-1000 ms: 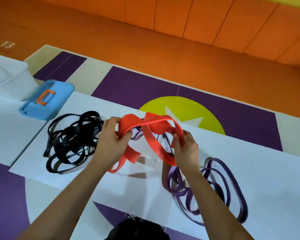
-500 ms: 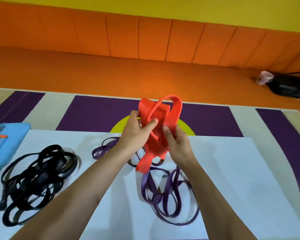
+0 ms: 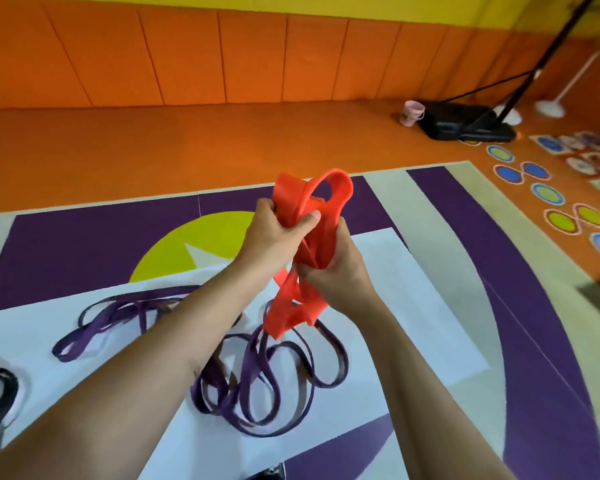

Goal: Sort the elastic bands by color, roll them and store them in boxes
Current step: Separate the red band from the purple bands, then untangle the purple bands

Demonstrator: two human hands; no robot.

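Aloft | left hand [image 3: 274, 233], right hand [image 3: 338, 271] grip red band [image 3: 291, 308] | purple bands [image 3: 222, 400] beneath

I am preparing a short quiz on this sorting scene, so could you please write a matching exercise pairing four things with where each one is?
Things
1. red band
2. purple bands
3. black bands
4. pink cup

Places
A. cut off at the picture's left edge
B. lying loose on the white sheet
C. gripped by the left hand and right hand
D. on the orange floor, beside a black stand base

Pairs: 1-C, 2-B, 3-A, 4-D
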